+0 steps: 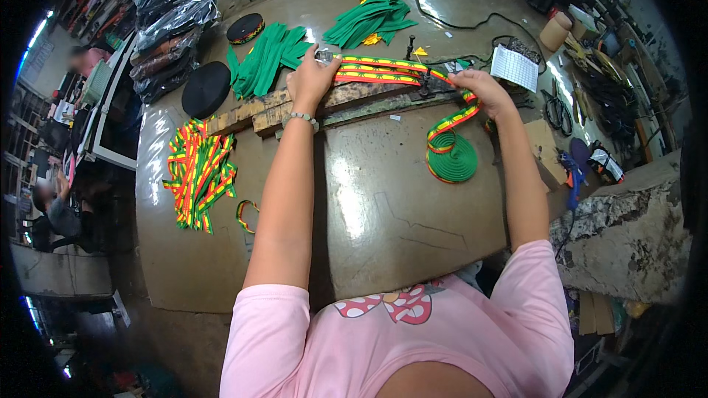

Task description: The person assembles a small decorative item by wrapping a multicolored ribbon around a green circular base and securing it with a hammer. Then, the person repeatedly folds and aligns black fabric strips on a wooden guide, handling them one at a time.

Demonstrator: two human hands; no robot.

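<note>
A red, yellow and green patterned ribbon [380, 68] runs in several parallel lengths along wooden bars [276, 112] on the table. My left hand [311, 81] is closed at the ribbon's left end, beside a small metal piece [323, 54]; its fingertips are partly hidden. At the other end, near an upright dark metal pin [410, 48], my right hand [481, 91] pinches the same ribbon. From there the ribbon curls down to a coiled roll [455, 158], whose green edge faces up.
Cut patterned strips [199, 180] lie in a heap at left, near a small ribbon loop [247, 216]. Green strips [269, 63] and black rolls [206, 90] sit beyond the bars. Scissors [558, 112], a printed sheet [514, 68] and a blue tool [572, 177] lie at right.
</note>
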